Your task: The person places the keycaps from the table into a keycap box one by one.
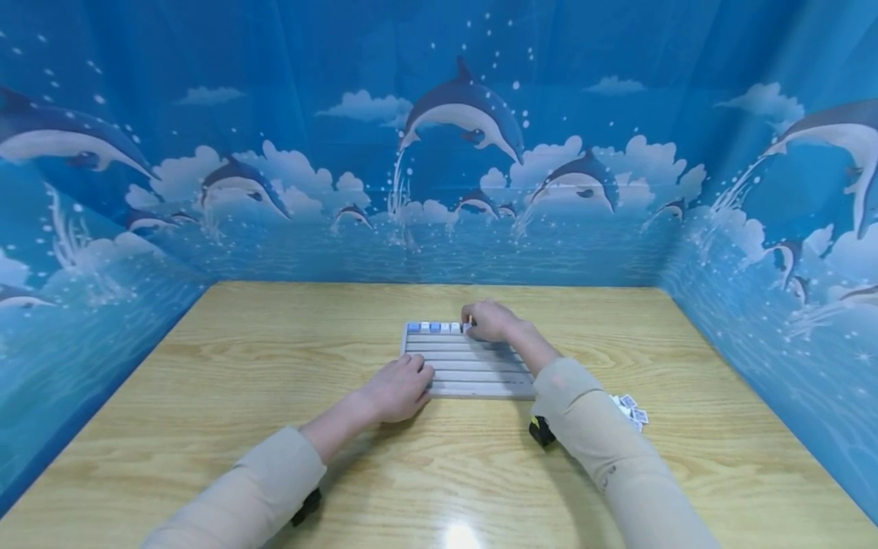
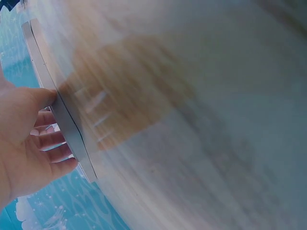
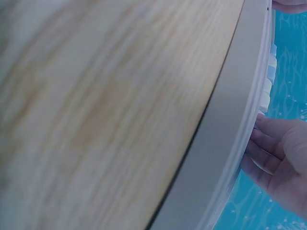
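A white ridged tray lies flat on the table, its long slots running side to side. Blue and white small tiles stand in a row along its far slot, starting from the left corner. My left hand holds the tray's front left corner; in the left wrist view the thumb lies on the front side and the fingers reach over it. At the right end of the row, my right hand pinches a small tile between thumb and fingers, mostly hidden by them. The right wrist view shows the thumb tip beside the last white tile.
Several loose white and blue tiles lie in a pile on the table right of the tray, partly behind the right sleeve. Dolphin-print cloth walls the wooden table at the back and both sides.
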### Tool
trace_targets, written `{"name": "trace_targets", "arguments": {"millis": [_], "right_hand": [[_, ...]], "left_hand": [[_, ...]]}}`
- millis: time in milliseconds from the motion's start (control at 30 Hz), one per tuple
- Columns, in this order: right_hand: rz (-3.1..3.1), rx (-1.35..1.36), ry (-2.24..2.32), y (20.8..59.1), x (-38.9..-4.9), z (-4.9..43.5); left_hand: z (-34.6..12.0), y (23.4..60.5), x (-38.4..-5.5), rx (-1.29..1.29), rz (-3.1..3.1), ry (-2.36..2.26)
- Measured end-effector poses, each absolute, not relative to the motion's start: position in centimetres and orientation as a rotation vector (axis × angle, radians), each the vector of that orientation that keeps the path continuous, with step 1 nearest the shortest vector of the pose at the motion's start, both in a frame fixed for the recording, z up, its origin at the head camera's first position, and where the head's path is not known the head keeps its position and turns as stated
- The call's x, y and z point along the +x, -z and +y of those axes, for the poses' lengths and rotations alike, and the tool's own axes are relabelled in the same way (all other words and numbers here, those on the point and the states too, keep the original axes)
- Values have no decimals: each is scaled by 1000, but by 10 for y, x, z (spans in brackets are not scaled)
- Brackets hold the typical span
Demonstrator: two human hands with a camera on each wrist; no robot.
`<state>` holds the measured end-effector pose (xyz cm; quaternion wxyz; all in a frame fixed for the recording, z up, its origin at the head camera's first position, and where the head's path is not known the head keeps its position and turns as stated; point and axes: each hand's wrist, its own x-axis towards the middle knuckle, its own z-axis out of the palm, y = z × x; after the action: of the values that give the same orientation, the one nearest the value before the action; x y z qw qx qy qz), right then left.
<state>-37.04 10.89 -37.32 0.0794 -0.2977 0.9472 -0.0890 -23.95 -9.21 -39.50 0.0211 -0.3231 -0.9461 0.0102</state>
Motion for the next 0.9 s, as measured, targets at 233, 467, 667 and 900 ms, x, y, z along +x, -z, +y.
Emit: {"name": "trace_targets", "arguments": {"millis": [233,467,667,900], "right_hand": [[2831,-930,248,376,-369,109],[2829,-946,230,376,-370,108],[2821,-949,230,377,-371,108],[2810,-941,231,378,-373,108]], "left_hand": [[-92,396,-239,-991,-2948,-23],[-92,395,-240,-990,-2950,-30],[-92,395,-241,-984,-2956,-31],[-92,395,-241,-987,-2955,-30]]}}
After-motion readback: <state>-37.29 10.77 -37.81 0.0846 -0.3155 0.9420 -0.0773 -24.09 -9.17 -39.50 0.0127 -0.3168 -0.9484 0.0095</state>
